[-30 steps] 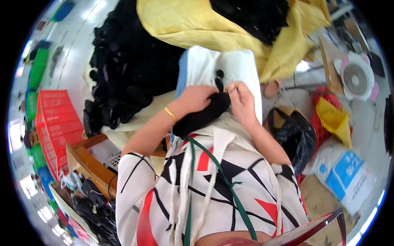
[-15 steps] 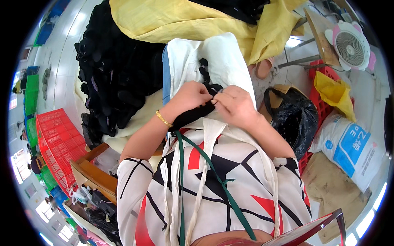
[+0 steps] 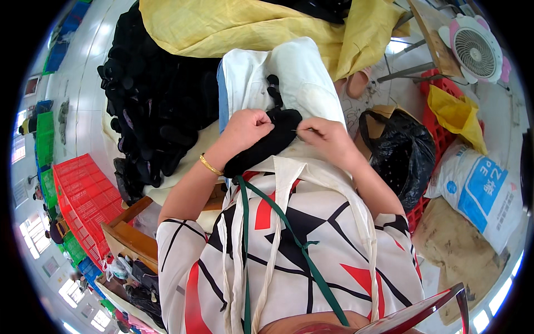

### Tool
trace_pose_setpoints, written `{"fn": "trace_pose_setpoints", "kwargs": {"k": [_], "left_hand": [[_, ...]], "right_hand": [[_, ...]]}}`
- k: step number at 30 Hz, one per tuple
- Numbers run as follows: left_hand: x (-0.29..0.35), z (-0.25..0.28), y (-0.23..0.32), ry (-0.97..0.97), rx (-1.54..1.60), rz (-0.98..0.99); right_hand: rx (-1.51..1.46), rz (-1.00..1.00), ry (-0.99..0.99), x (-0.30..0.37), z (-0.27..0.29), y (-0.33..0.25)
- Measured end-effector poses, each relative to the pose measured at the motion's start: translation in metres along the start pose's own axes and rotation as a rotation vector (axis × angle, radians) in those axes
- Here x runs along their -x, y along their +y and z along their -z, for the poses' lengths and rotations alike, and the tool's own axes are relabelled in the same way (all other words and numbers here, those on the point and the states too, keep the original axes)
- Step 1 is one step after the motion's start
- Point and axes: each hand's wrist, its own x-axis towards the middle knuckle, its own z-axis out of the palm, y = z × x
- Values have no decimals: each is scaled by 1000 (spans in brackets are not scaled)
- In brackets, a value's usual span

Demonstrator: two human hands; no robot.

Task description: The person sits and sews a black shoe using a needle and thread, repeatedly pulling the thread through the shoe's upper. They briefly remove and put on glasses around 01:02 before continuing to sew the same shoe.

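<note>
A soft black fabric piece (image 3: pixel 267 146), shaped somewhat like a sock, lies across my lap on the white apron (image 3: pixel 303 67). My left hand (image 3: pixel 248 129) is closed, pinching its upper edge. Just off the fabric's right end, my right hand (image 3: pixel 324 139) is closed in a pinch around a thin needle-like thing (image 3: pixel 295 130); any thread is too fine to make out. Another small black strip (image 3: pixel 274 91) rests on the apron beyond the fabric, partly hidden behind it.
Left of my lap is a large heap of black fabric pieces (image 3: pixel 161 106). A yellow sheet (image 3: pixel 239 28) spreads beyond my knees. To the right stand a black plastic bag (image 3: pixel 403 153), a white sack (image 3: pixel 473 189) and a fan (image 3: pixel 474 50). A red basket (image 3: pixel 89 195) and wooden drawer (image 3: pixel 133 236) are at left.
My hands have parted: the right has drawn away to the right from the fabric, and the left has shifted slightly left. More of the black fabric now shows between them.
</note>
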Motion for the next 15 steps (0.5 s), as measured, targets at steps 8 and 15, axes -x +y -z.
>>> {"fn": "trace_pose_setpoints", "kwargs": {"k": [8, 15], "left_hand": [[-4, 0, -7, 16, 49, -10], [-14, -6, -36, 21, 314, -11]], "right_hand": [[673, 326, 98, -53, -36, 19], [468, 272, 97, -58, -43, 24]]}}
